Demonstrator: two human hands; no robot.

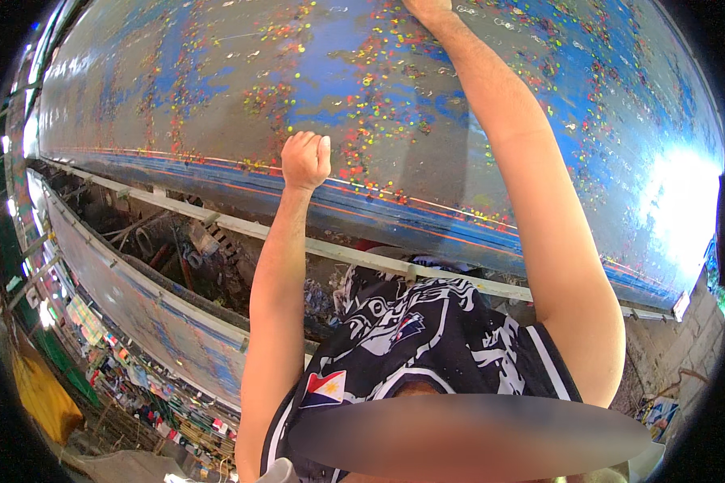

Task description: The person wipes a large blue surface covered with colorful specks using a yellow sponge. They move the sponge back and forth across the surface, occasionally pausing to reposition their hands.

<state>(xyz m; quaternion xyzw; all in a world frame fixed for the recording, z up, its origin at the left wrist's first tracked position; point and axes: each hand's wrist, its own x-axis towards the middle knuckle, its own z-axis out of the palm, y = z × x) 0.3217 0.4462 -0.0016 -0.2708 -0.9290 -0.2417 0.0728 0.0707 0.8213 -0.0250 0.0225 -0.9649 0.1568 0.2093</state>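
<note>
Fist (305, 159) against paint-speckled table (217, 80)

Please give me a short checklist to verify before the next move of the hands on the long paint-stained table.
1. Left hand position: closed in a fist, resting near the front edge of the long blue and grey table speckled with paint dots. Ok.
2. What the left fist holds: hidden inside the fingers. Cannot tell.
3. Right hand in view: it reaches far across the table and is cut off by the top edge of the picture. Not ok.
4. Right hand grip: cannot tell.
5. Table surface between the arms: only paint spots visible, no loose thing. Ok.
6. Pale wooden rail below the table edge: runs unbroken. Ok.
</note>
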